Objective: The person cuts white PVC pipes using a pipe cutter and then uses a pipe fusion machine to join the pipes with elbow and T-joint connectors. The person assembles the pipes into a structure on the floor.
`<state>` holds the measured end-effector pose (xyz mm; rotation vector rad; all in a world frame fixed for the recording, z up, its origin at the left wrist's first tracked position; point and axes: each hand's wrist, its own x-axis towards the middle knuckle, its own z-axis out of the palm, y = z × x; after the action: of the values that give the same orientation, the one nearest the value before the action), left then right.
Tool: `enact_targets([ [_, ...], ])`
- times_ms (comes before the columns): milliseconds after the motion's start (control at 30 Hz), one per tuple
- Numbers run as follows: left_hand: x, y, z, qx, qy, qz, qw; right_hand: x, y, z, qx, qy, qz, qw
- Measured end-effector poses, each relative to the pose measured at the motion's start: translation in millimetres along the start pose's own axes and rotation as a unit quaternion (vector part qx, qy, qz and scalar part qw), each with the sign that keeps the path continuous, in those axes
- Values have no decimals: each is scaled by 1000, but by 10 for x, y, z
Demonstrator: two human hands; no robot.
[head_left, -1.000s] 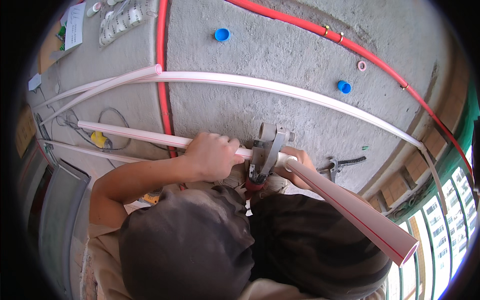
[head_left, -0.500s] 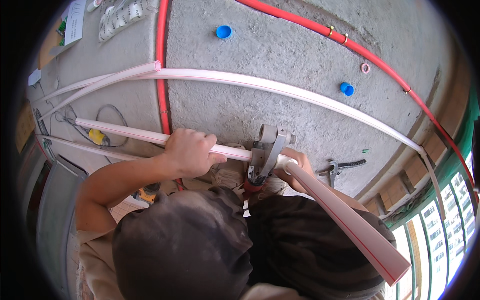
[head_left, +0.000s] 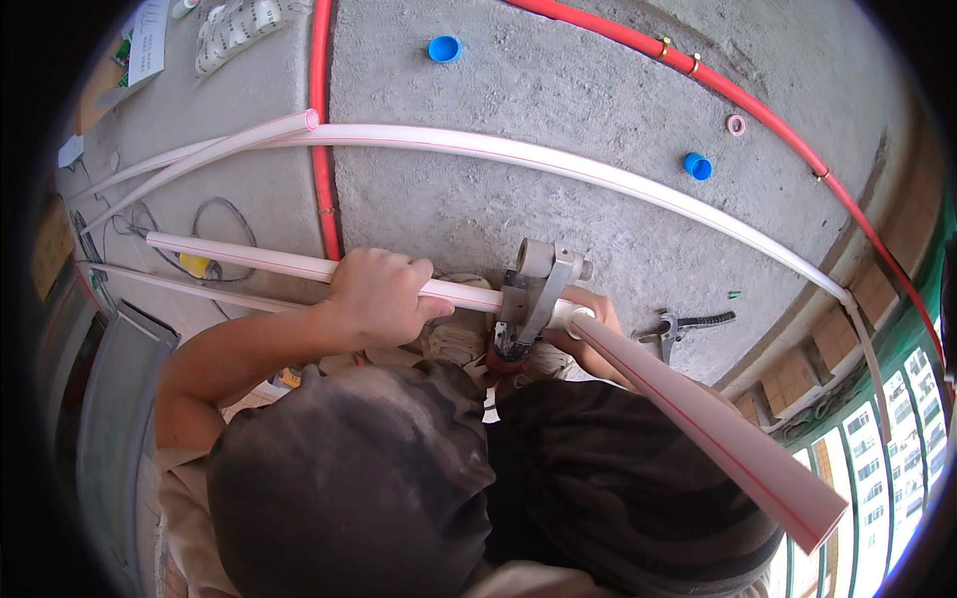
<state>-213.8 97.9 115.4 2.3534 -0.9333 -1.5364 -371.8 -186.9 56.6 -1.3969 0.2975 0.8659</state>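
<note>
A grey pipe-welding tool (head_left: 536,299) stood on the concrete floor (head_left: 598,90), just in front of the person's knees. Into its left side ran a white pipe (head_left: 249,261) with a thin red stripe; the left hand (head_left: 377,296) was wrapped fully around this pipe, just beside the tool. On the tool's right side sat a white fitting (head_left: 573,317) on the end of a second white pipe (head_left: 718,429), which reached away towards the lower right. The right hand (head_left: 588,334) was closed on that end, though its fingers were mostly hidden. Both pieces seemed pressed onto the tool, so the joint itself looked not yet made. Right of the tool lay dark cutters (head_left: 688,324). Beyond it curved a long white pipe (head_left: 558,159), a red hose (head_left: 321,149) and two blue caps (head_left: 444,48).
</note>
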Motion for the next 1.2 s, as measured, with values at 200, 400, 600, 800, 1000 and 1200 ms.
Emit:
enact_targets([
  [200, 69, 5, -87, -4, -65, -31, 997, -1, -54, 16, 0, -7, 15, 1000],
  [400, 35, 3, -11, 13, -6, -1, 1000, -15, 45, -4, -6, -12, 14, 1000],
  [600, -14, 18, 67, 2, 33, 6, 999, -48, -59, 23, 25, -5, 36, 999],
  [800, 22, 28, 19, 27, -2, 7, 1000, -30, 14, 48, 1, 21, 11, 1000],
  [1000, 7, 50, 71, 56, 24, 27, 998, -25, -78, -6, -65, 7, 21, 998],
  [1200, 0, 113, 105, 93, 63, 40, 993, -66, -116, -21, -165, 15, -6, 986],
])
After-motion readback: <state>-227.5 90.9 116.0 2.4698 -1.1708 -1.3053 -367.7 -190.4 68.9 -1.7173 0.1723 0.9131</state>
